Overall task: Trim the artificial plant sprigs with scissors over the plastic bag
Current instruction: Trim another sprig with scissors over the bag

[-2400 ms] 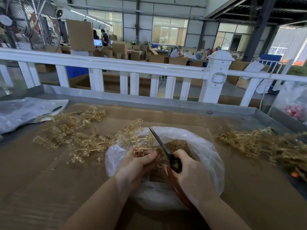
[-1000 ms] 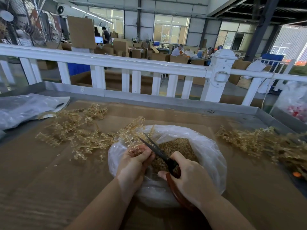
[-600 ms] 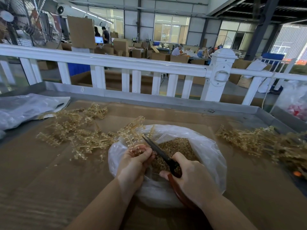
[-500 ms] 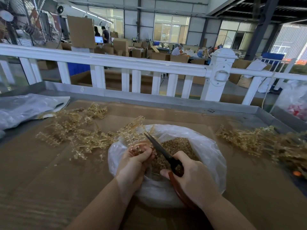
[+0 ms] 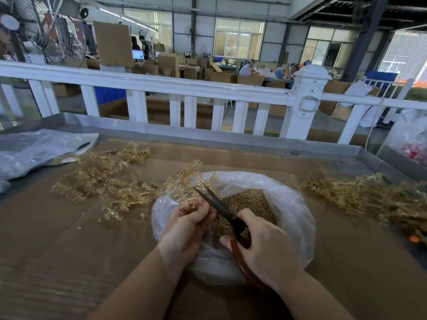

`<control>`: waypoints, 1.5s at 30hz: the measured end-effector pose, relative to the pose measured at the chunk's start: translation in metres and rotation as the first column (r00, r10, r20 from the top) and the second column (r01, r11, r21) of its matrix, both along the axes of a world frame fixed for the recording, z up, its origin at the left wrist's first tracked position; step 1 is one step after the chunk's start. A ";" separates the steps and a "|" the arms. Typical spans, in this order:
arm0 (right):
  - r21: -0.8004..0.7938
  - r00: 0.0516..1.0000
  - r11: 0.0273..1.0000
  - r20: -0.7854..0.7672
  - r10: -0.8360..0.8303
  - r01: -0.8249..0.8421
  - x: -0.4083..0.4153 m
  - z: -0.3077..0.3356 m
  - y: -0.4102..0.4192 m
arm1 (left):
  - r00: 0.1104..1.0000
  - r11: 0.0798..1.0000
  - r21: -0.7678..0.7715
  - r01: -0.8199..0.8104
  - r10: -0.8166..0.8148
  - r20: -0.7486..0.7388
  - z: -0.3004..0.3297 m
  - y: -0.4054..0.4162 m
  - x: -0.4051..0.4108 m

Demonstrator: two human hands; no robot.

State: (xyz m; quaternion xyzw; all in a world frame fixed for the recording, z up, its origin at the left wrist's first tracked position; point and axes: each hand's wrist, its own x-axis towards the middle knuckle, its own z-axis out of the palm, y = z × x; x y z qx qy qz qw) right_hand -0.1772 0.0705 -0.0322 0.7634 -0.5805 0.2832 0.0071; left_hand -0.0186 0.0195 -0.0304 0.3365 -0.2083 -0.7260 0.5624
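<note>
A clear plastic bag point(image 5: 288, 204) lies open on the cardboard-covered table, holding a heap of tan cut pieces point(image 5: 249, 202). My left hand point(image 5: 187, 227) grips a tan artificial sprig point(image 5: 184, 179) over the bag's left rim. My right hand point(image 5: 265, 250) holds the scissors point(image 5: 219, 206) by their red-brown handles. The dark blades are slightly parted and point up-left, right beside my left fingers and the sprig's stem.
A pile of tan sprigs point(image 5: 104, 181) lies left of the bag, another pile point(image 5: 360, 195) to its right. Folded plastic bags point(image 5: 34, 151) sit at the far left. A metal table rim point(image 5: 208, 137) and white railing point(image 5: 161, 84) run behind.
The scissor blades swung from upright to leaning up-left, closer to my left fingers, opening and closing slightly. My left hand kept the sprig at the bag's left rim.
</note>
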 end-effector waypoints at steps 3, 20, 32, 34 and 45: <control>-0.007 1.000 1.000 -0.021 0.004 -0.004 0.000 -0.001 0.000 | 0.999 1.000 -0.001 0.006 -0.006 0.036 -0.002 -0.001 -0.001; -0.064 0.996 0.998 -0.084 -0.023 0.018 0.005 0.000 0.000 | 0.999 0.999 -0.049 -0.013 0.015 0.044 -0.003 0.000 -0.003; -0.030 0.996 0.999 -0.089 -0.019 0.017 0.003 -0.001 -0.001 | 0.999 0.999 -0.040 -0.010 0.012 0.040 -0.006 -0.002 -0.003; -0.033 0.995 0.999 -0.096 -0.017 0.014 0.001 -0.002 -0.001 | 1.000 0.999 -0.045 -0.020 0.021 0.021 -0.008 -0.003 -0.003; -0.016 0.995 0.998 0.084 -0.058 0.060 0.001 0.007 0.001 | 1.000 0.999 -0.037 -0.021 0.021 -0.008 -0.010 -0.004 0.000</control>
